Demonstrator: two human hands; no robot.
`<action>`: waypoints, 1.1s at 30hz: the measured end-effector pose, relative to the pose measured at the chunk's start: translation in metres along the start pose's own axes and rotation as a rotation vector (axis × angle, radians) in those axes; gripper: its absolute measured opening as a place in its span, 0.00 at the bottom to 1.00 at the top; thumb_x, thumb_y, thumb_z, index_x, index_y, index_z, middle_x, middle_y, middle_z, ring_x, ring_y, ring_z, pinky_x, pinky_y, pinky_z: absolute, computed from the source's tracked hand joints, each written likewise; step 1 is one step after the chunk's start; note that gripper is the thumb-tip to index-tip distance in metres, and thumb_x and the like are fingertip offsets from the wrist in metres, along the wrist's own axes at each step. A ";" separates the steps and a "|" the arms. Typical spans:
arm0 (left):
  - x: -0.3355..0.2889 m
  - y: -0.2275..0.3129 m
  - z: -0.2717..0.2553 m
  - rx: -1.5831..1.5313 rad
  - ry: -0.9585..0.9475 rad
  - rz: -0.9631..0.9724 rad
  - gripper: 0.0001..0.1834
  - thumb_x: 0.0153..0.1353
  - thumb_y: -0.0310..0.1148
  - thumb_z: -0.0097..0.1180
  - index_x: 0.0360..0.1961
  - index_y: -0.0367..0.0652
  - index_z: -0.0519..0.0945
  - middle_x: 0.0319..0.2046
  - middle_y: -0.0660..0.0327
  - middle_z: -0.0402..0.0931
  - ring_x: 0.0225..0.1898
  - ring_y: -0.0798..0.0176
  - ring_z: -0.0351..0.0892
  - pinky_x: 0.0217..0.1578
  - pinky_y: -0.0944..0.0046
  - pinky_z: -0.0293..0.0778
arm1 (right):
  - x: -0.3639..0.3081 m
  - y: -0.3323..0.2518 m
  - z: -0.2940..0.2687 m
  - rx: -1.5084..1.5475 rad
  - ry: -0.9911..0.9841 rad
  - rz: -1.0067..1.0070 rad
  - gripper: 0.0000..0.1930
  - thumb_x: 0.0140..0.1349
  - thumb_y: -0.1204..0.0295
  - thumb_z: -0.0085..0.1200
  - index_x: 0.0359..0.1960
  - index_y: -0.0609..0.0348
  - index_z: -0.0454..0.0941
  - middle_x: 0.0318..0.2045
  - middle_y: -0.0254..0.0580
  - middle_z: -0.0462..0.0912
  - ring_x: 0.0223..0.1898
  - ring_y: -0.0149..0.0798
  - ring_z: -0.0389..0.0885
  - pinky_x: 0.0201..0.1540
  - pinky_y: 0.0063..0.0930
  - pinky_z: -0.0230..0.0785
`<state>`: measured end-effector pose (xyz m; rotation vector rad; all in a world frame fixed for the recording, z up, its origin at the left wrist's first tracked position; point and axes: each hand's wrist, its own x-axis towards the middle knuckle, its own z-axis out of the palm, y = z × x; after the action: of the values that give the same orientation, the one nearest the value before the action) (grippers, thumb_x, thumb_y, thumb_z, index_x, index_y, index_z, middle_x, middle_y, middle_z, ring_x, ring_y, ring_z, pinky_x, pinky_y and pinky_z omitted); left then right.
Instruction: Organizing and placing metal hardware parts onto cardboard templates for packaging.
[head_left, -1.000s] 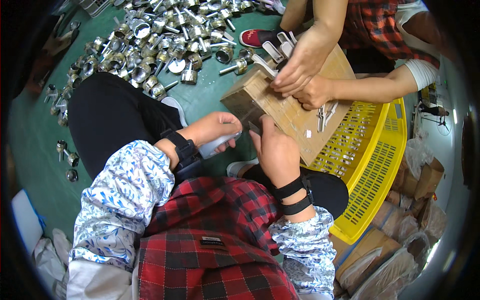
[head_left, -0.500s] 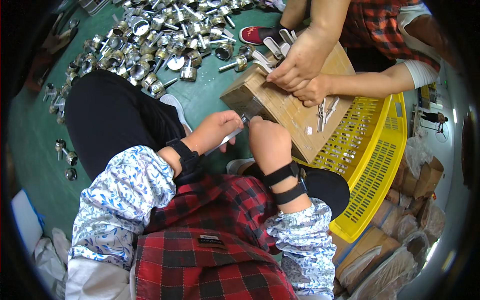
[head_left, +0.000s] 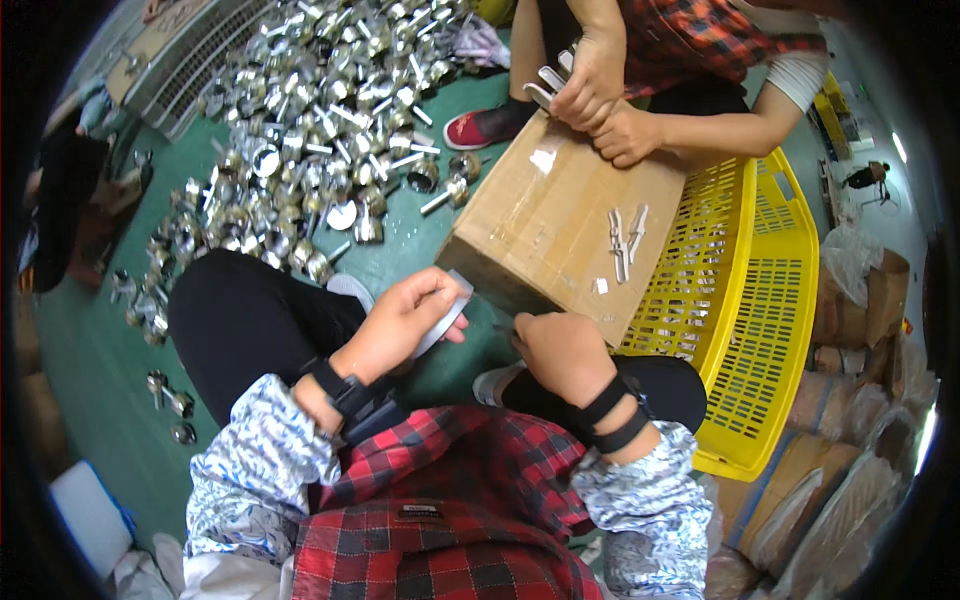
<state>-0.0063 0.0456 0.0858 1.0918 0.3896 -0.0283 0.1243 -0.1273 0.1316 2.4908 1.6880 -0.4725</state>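
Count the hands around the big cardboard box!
4: the person's left hand and right hand by the near end; a co-worker's two hands, close together, at the far end.

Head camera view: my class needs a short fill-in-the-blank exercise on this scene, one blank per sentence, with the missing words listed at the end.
1. The pale strip is held in the person's ____, not in the right hand.
2. Narrow pale pieces lie on top of the cardboard ____.
3. The floor under the metal parts is coloured ____.
4. The plastic baskets on the right are coloured ____.

Missing words: left hand; box; green; yellow.
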 end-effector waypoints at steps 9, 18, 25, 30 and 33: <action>0.028 0.127 0.009 0.092 0.036 0.145 0.11 0.67 0.36 0.44 0.42 0.41 0.71 0.34 0.53 0.78 0.31 0.66 0.81 0.33 0.68 0.76 | -0.003 0.034 -0.018 0.009 0.476 -0.170 0.04 0.53 0.71 0.48 0.27 0.55 0.74 0.40 0.45 0.76 0.42 0.43 0.75 0.36 0.35 0.70; 0.120 0.108 -0.016 0.398 0.005 -0.005 0.10 0.68 0.37 0.42 0.42 0.45 0.72 0.33 0.59 0.78 0.34 0.65 0.80 0.32 0.69 0.75 | -0.009 0.034 0.013 -0.098 0.119 0.048 0.12 0.57 0.67 0.48 0.38 0.51 0.83 0.67 0.46 0.55 0.65 0.49 0.57 0.34 0.39 0.74; 0.130 0.092 -0.028 0.561 0.007 -0.128 0.09 0.67 0.32 0.44 0.37 0.38 0.72 0.32 0.62 0.74 0.34 0.67 0.78 0.37 0.67 0.75 | -0.012 0.047 0.004 -0.076 0.037 -0.048 0.10 0.50 0.69 0.52 0.32 0.51 0.85 0.66 0.48 0.57 0.64 0.51 0.58 0.32 0.38 0.75; 0.132 0.086 -0.030 0.806 -0.105 -0.132 0.09 0.67 0.35 0.45 0.37 0.41 0.73 0.31 0.64 0.76 0.32 0.69 0.78 0.29 0.71 0.74 | -0.017 0.046 -0.005 -0.030 0.124 -0.013 0.09 0.49 0.70 0.53 0.30 0.52 0.85 0.64 0.48 0.60 0.63 0.50 0.61 0.31 0.36 0.74; 0.134 0.086 -0.024 0.687 -0.127 -0.210 0.09 0.67 0.36 0.44 0.37 0.42 0.73 0.30 0.63 0.76 0.30 0.69 0.79 0.24 0.71 0.73 | -0.019 0.046 -0.009 -0.143 -0.015 -0.059 0.09 0.49 0.69 0.54 0.30 0.52 0.85 0.64 0.48 0.61 0.61 0.49 0.63 0.31 0.34 0.73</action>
<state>0.1300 0.1287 0.1066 1.7102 0.3877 -0.4427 0.1618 -0.1592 0.1414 2.3378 1.7278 -0.3606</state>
